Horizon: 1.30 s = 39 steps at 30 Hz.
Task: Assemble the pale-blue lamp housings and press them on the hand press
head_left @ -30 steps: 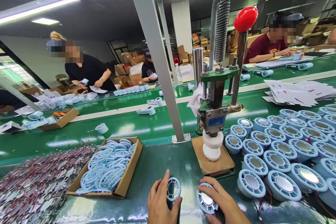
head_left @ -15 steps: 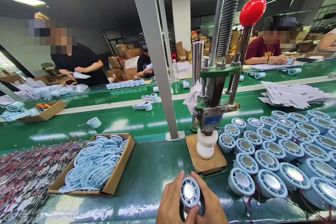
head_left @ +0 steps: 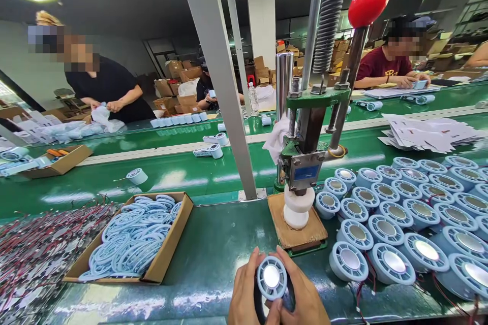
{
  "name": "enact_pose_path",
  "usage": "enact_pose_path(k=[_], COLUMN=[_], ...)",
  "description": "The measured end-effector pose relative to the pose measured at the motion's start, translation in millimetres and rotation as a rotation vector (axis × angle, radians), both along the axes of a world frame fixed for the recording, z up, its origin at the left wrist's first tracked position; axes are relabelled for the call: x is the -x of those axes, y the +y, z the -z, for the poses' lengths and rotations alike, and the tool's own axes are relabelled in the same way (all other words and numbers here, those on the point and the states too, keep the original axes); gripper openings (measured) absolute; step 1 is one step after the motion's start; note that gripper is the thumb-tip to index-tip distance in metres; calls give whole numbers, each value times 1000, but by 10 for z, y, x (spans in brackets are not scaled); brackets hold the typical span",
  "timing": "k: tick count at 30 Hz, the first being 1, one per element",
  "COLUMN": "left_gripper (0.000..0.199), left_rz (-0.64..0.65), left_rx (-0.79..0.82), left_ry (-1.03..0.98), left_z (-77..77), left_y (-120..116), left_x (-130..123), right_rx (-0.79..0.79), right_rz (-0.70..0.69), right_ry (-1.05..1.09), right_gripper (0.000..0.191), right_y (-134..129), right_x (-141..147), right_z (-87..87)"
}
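Observation:
Between my two hands is a light blue round fan housing (head_left: 272,278) with a ring of slots and a shiny silver disc in its middle, facing up. My left hand (head_left: 244,289) closes on its left side, and my right hand (head_left: 303,292) closes on its right side, the thumb at its lower rim. Just beyond my fingers stands a green hand press (head_left: 305,162) with a white round pressing head (head_left: 299,200) over a brown board (head_left: 276,213). To the right, several similar blue housings (head_left: 392,261) stand in rows, some with red wires.
A cardboard box (head_left: 177,238) of light blue rings (head_left: 133,233) stands left, beside a heap of wired circuit boards (head_left: 46,249). The red-knobbed lever (head_left: 369,2) and a grey post (head_left: 217,81) rise ahead. Co-workers sit or stand beyond the green conveyor (head_left: 171,177); white papers (head_left: 430,132) lie right.
The view has shifted slightly. My hands keep hold of the housing in nearly the same place. Across the belt, the co-worker at left has brought both hands together on a plastic bag.

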<state>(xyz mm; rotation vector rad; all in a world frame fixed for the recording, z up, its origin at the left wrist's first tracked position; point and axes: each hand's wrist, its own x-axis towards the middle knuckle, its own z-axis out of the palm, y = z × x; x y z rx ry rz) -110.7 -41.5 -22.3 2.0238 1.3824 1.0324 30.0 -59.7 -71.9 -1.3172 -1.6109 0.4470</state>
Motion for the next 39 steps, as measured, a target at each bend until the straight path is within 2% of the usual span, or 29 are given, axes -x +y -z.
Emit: enact_pose_path(k=[5,9,11,13,16,18,20,22,23,26,27,29,30,32,34,39], left_gripper=[59,64,66,61,55,53,52,51,52,55,56,58,59,59,60,49], left_rz=[44,39,45,19,-53,-9,81,134,147,159,163,172,179,195,213,294], left_rx=[52,219,297,327,300,279,269,256,250,242,242,239,235,228,225,233], left_ry=[-59,-85,-83,-124,-225,-262,-284,-295,-300,-316,-322,-341,-352,-378,-405,-415], left_z=[80,27,-83,-255,-561,-721,-810,-836,-836,-832,-834,-836,-832,-805,-758,-632], left_y=[-10,-4,75,236,579,797,964,1077,1118,1187,1194,1184,1168,1126,1093,1133], left_x=[-61,-55,-30,-24,-118,-256,-423,-576,-636,-728,-736,-746,-758,-814,-911,-1112], right_rx=[-45,-36,-75,-154,-250,-286,-367,-510,-580,-922,-965,-880,-762,-526,-408,-428], right_rz=[26,63,78,82,126,196,253,274,280,368,407,483,459,350,250,216], right_ry=[-8,-43,-57,-59,-29,1,35,53,58,-40,-80,-126,-123,-83,-31,13], right_gripper=[67,70,70,68,62,59,59,60,60,57,54,48,50,70,84,82], right_y=[-4,-5,-6,-17,-57,-71,-29,98,198,629,804,1164,1330,1595,1734,1681], right_x=[15,5,3,13,27,-26,-188,-470,-644,-1183,-1335,-1555,-1620,-1679,-1682,-1677], right_z=[-26,-100,-135,-153,-181,-296,-598,-1137,-1486,-2667,-3039,-3647,-3861,-4106,-4159,-4074])
